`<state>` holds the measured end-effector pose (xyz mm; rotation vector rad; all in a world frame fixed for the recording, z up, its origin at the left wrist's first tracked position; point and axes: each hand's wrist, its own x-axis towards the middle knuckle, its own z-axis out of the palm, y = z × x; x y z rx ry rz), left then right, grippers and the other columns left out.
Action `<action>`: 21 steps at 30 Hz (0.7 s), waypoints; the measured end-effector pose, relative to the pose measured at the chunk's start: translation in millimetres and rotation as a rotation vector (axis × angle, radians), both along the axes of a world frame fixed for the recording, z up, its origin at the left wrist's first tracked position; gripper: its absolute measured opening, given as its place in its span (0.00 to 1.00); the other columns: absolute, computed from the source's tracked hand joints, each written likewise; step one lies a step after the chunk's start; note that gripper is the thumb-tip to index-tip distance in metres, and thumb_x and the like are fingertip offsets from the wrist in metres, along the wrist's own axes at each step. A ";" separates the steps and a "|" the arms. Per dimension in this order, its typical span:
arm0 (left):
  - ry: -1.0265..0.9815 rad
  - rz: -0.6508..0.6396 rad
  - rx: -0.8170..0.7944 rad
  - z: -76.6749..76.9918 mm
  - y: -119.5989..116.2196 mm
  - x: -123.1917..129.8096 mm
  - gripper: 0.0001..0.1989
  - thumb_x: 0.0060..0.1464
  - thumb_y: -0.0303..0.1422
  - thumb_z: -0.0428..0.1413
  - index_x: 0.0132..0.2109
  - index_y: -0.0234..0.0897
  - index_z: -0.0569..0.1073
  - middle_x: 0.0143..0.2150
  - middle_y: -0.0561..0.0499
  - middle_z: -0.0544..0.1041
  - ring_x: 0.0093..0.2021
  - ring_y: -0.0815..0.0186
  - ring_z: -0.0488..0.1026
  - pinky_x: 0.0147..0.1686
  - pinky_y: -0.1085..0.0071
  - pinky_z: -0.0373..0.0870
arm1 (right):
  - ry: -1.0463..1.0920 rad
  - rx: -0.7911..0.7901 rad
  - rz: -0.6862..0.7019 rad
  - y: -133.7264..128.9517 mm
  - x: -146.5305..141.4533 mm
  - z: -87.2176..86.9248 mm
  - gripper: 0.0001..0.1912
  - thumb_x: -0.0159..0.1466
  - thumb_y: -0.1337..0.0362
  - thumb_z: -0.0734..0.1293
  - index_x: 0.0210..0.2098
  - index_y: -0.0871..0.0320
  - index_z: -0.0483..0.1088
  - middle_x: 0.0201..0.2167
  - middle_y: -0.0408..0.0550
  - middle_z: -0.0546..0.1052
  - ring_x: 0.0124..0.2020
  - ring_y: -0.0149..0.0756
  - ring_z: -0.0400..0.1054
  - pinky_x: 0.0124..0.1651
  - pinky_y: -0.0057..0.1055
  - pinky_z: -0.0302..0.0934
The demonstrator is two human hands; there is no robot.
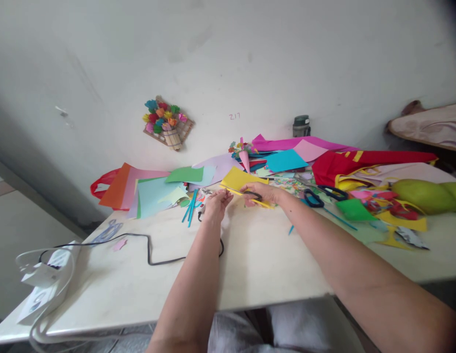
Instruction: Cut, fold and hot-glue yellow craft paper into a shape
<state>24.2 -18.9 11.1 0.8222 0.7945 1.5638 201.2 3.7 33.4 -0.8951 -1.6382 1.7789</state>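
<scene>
My right hand (258, 192) is closed round the dark handles of a pair of scissors (252, 194), whose blades point left toward my other hand. My left hand (217, 203) is held just left of the blade tips, its fingers pinched together; what they hold is too small to make out. Behind and beneath the scissors lies a yellow paper sheet (240, 179), with a yellow strip along its near side by my right hand. Blue paper strips (191, 208) rest on the table left of my left hand.
On the white table (265, 264), coloured sheets (150, 193) spread to the left. Scissors (313, 198), scraps and a green bag (419, 196) lie right. A black cable (149, 250) runs to a power strip (47, 289). A dark bottle (301, 126) stands behind.
</scene>
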 end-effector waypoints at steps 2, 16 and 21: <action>0.007 0.005 -0.008 0.1 -0.3 1.0 0.02 0.42 0.23 0.56 0.25 0.30 0.70 0.21 0.53 0.70 0.25 0.73 0.71 0.37 0.70 0.70 | 0.008 0.017 -0.004 -0.8 0.3 -0.3 0.07 0.56 0.62 0.63 0.29 0.61 0.63 0.12 0.34 0.61 0.10 0.22 0.56 0.12 0.18 0.55; 0.003 -0.009 -0.022 -1.1 1.3 -0.2 0.02 0.40 0.24 0.57 0.25 0.31 0.70 0.21 0.53 0.71 0.25 0.72 0.71 0.37 0.70 0.70 | 0.092 -0.057 0.070 6.6 -2.6 -5.9 0.06 0.57 0.63 0.59 0.31 0.60 0.62 0.11 0.34 0.59 0.10 0.22 0.52 0.16 0.20 0.57; -0.006 -0.007 -0.025 -1.4 1.4 -0.7 0.02 0.40 0.24 0.57 0.25 0.31 0.70 0.20 0.53 0.71 0.24 0.72 0.71 0.36 0.71 0.70 | 0.094 -0.032 0.078 6.5 -2.2 -7.8 0.06 0.57 0.63 0.60 0.33 0.60 0.63 0.11 0.34 0.60 0.10 0.23 0.53 0.18 0.21 0.59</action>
